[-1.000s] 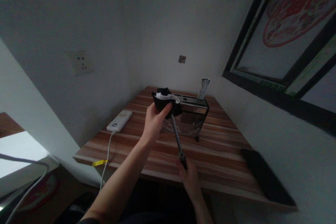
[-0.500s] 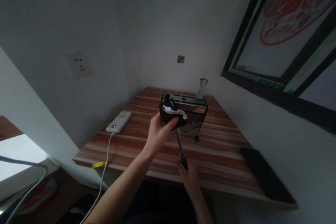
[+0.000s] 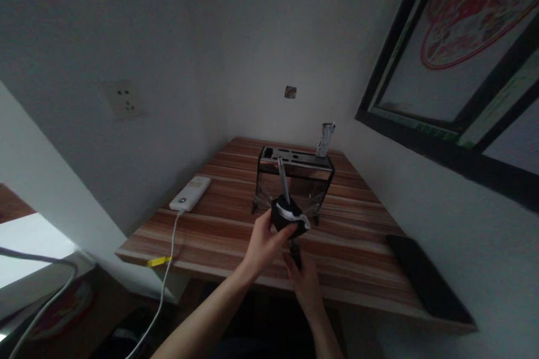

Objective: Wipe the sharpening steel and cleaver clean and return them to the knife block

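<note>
My left hand (image 3: 267, 242) is closed around a folded black cloth (image 3: 283, 217) with a white edge. Through the cloth runs a slim grey metal tool (image 3: 283, 180), rod-like or narrow-bladed; I cannot tell which. Its bare upper end points away from me, past the cloth. Just below the cloth, my right hand (image 3: 306, 280) grips the tool's dark handle (image 3: 295, 255). Beyond my hands stands a black-framed rack (image 3: 301, 158) with slots in its top and clear sides. A crumpled silvery wrapped piece (image 3: 325, 140) sticks up at its right end.
On the left of the striped wooden table (image 3: 219, 238) lies a white power bank (image 3: 190, 193) with a white cable (image 3: 170, 252) over the edge. A yellow tag (image 3: 159, 261) is beside the cable. A flat black object (image 3: 429, 280) lies along the right edge.
My left hand and the cloth have slid down the tool towards its handle, leaving the upper end bare. My right hand stays at nearly the same spot.
</note>
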Tool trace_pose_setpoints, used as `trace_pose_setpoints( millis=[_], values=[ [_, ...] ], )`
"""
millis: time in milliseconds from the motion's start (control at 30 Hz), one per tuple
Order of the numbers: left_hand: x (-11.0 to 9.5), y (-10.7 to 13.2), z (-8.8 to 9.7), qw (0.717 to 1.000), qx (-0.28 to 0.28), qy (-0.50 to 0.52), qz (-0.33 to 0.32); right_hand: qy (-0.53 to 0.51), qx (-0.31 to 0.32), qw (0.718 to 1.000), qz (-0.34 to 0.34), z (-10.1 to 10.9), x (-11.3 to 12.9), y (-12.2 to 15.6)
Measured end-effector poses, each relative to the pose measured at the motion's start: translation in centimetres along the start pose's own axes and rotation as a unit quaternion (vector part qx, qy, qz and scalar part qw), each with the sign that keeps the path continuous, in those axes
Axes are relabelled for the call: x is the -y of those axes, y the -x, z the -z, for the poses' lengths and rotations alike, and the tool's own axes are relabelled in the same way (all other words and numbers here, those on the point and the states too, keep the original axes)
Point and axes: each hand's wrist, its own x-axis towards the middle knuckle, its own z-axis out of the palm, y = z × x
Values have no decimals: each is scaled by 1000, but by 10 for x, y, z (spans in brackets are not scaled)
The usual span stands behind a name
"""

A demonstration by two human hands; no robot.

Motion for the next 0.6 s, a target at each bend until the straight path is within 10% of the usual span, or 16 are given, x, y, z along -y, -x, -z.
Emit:
trace_pose_setpoints(
  millis=[600],
  values=[
    [16, 22, -3, 1000, 11, -10, 8, -20, 15, 1000, 6, 2, 5, -1]
  ],
)
